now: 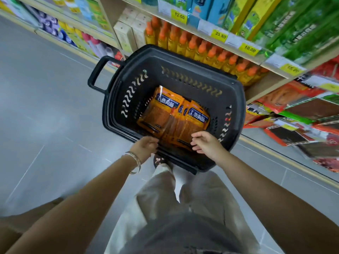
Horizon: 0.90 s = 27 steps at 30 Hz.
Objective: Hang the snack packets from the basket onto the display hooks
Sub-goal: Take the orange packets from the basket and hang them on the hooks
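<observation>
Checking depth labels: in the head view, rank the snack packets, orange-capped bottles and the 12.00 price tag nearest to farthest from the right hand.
1. Snack packets, in the basket, just ahead of the right hand.
2. Orange-capped bottles, in a row behind the basket.
3. 12.00 price tag, above the bottles.

Display packets (286, 97) blurred, edge-cut, lower snack packets (176, 124) mostly overlapped, one price label (292, 69) smeared

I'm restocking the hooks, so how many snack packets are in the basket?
4 snack packets show in the basket: one on the left, two mostly covered in the middle, one on the right. They overlap, so more may be hidden underneath.
</observation>
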{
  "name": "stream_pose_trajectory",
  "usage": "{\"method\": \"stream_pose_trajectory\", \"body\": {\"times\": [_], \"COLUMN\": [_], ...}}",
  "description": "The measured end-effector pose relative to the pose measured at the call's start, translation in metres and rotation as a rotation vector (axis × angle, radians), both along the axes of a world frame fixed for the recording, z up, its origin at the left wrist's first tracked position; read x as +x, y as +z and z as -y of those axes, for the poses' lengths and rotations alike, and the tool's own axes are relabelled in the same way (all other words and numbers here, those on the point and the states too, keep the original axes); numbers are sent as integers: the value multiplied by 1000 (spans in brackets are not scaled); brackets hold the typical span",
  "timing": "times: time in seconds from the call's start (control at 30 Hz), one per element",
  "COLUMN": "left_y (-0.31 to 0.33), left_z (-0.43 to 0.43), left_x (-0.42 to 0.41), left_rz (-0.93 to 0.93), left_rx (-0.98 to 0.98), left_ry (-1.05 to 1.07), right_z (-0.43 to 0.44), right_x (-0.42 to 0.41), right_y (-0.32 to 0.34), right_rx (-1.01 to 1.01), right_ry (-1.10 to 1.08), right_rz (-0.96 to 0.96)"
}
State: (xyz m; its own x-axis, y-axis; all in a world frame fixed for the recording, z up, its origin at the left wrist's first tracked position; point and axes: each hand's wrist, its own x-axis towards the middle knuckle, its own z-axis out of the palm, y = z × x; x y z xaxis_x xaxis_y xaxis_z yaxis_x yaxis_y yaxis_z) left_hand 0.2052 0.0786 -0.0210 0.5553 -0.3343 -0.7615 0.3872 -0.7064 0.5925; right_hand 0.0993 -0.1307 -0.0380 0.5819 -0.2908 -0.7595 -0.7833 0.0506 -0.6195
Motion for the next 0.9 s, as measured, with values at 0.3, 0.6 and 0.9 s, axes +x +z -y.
{"method": "stream_pose_trajectory", "body": {"times": [0.3, 0.6, 0.9], "left_y": [-77, -173, -174], "left_z": [54, 88, 85], "left_x": [83, 113, 115], "left_rz": [10, -4, 10], "left_rx": [26, 225, 219], "left_ry": [-2, -287, -264], "right_z": [18, 45, 38], "right_x": [56, 61, 51], "right_y": [-133, -264, -275], "right_rx": [63, 4, -97], "right_ry": [-325, -686, -787], "right_rz": [-258, -343, -448]}}
